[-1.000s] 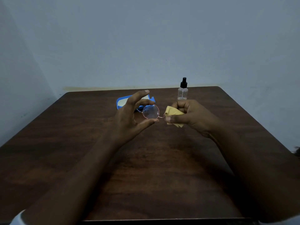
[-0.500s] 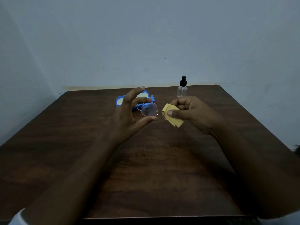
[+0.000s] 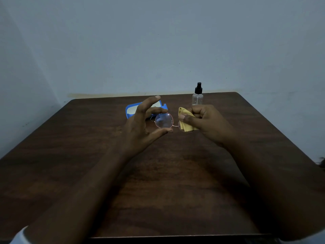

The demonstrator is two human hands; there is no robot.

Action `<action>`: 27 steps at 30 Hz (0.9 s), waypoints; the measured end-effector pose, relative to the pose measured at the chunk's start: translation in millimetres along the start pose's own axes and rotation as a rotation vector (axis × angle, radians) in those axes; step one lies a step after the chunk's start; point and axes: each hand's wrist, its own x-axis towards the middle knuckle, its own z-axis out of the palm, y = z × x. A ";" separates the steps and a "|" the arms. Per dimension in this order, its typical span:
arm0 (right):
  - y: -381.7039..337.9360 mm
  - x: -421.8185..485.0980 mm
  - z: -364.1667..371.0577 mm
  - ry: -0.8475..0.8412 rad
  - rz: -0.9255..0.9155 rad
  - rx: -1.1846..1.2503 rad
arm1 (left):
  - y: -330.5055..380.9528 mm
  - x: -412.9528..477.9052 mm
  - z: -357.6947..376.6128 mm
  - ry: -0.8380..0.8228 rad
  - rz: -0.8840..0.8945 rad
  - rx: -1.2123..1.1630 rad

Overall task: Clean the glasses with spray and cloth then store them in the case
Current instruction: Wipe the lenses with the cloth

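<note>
Left hand pinches the glasses by one rim above the table's far half, sparing the glass fingerprints, while the right hand's curled fingers squeeze the cloth around the other lens.

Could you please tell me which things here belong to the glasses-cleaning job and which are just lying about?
Job: glasses, yellow cloth, spray bottle, blue case.
Just there: wooden table, wall.
</note>
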 end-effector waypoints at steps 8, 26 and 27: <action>0.7 -0.3 -9.3 -0.162 0.060 0.024 | 3.3 0.9 -7.0 0.019 -0.076 0.025; 1.8 1.6 0.7 0.066 0.010 0.008 | -1.9 0.2 -3.7 0.059 -0.078 0.022; 2.2 1.4 -0.9 0.043 0.020 0.025 | -3.6 0.2 -4.2 0.068 -0.087 0.006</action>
